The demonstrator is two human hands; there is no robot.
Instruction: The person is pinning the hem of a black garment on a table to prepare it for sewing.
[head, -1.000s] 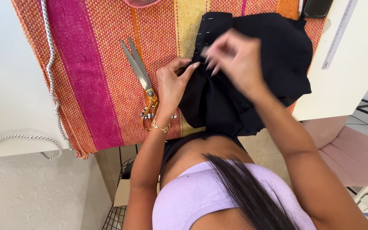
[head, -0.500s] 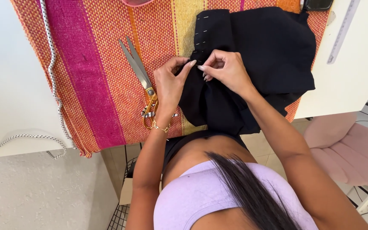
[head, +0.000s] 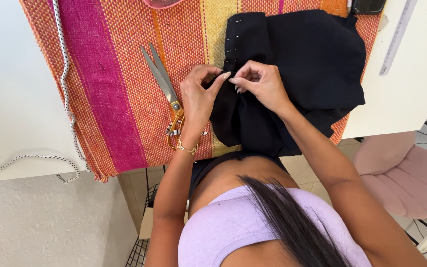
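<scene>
I have both hands pinched on the black fabric (head: 292,64), which lies on the striped mat (head: 119,89) right of the scissors (head: 161,81): left hand (head: 198,101) and right hand (head: 260,86) closed on its pinned fold. It looks soft, light and floppy; best held at that edge.

Gold-handled steel scissors (head: 163,86) lie mid-way on the striped woven orange-pink cloth (head: 109,99); a white speckled cord (head: 65,94) crosses the white table's (head: 11,89) left side; a clear ruler (head: 396,37) lies near its right edge.

White table (head: 16,99), striped woven cloth (head: 114,99) spread across it, white cord (head: 65,89), clear ruler (head: 396,39) at right
</scene>
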